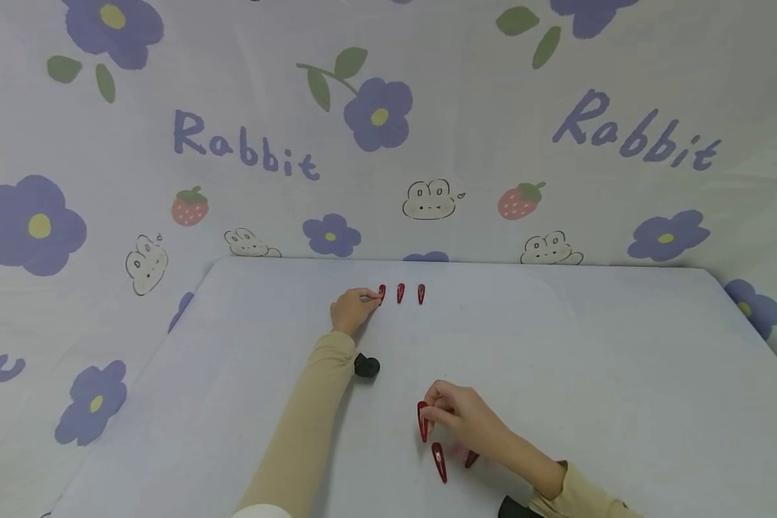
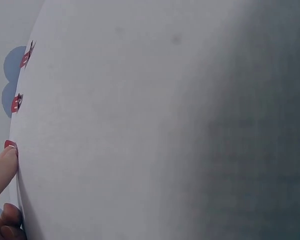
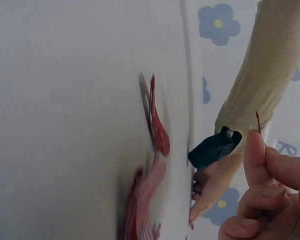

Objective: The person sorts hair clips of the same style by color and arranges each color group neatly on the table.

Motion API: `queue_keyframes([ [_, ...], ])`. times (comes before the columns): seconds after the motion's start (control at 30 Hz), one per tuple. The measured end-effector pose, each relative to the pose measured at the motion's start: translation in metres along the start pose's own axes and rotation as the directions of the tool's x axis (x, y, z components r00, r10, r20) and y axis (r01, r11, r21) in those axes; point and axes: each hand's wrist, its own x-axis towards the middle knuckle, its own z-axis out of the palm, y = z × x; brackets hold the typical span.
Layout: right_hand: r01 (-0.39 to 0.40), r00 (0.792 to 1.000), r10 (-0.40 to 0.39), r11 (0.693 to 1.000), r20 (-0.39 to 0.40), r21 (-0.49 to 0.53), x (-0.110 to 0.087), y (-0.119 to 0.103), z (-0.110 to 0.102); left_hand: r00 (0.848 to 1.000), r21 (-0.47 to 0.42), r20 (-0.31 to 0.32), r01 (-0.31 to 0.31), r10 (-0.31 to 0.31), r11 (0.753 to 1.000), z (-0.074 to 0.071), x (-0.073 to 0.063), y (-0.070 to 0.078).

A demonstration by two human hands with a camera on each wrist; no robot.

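At the far part of the table, my left hand (image 1: 355, 311) pinches a red snap hair clip (image 1: 382, 291), the leftmost of a short row. Beside it stand two more red clips, one in the middle (image 1: 400, 293) and one on the right (image 1: 421, 293). Closer in, my right hand (image 1: 462, 417) holds another red hair clip (image 1: 422, 421) between thumb and finger; the right wrist view shows that clip (image 3: 258, 121) edge-on. Below this hand lies a red clip (image 1: 439, 462), and a further one (image 1: 471, 459) is partly hidden by the hand.
A white table (image 1: 589, 360) spreads under both hands. Behind it hangs a cloth (image 1: 466, 129) printed with flowers and rabbits. Black wrist devices (image 1: 366, 365) sit at both sleeves. In the right wrist view, a blurred pinkish-red thing (image 3: 146, 200) lies near a clip.
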Motion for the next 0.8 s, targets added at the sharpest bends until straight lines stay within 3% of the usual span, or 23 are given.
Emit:
queue_keyframes([
  [0.17, -0.014, 0.991, 0.010, 1.000, 0.131, 0.025, 0.016, 0.006, -0.022, 1.000, 0.006, -0.001, 0.014, -0.014, 1.000, 0.002, 0.002, -0.001],
  [0.23, -0.029, 0.989, 0.027, 1.000, 0.144, 0.011, 0.023, 0.009, -0.033, 1.000, 0.005, 0.001, 0.015, -0.015, 1.000, 0.002, 0.001, 0.000],
  [0.47, -0.071, 0.997, 0.072, 0.994, 0.010, -0.078, 0.050, 0.020, -0.064, 1.000, -0.016, -0.010, 0.006, -0.006, 1.000, 0.000, -0.005, 0.006],
  [0.8, -0.065, 0.997, 0.058, 0.982, -0.045, -0.179, 0.088, 0.040, -0.090, 0.999, -0.012, -0.034, -0.001, 0.001, 1.000, -0.003, -0.006, 0.004],
])
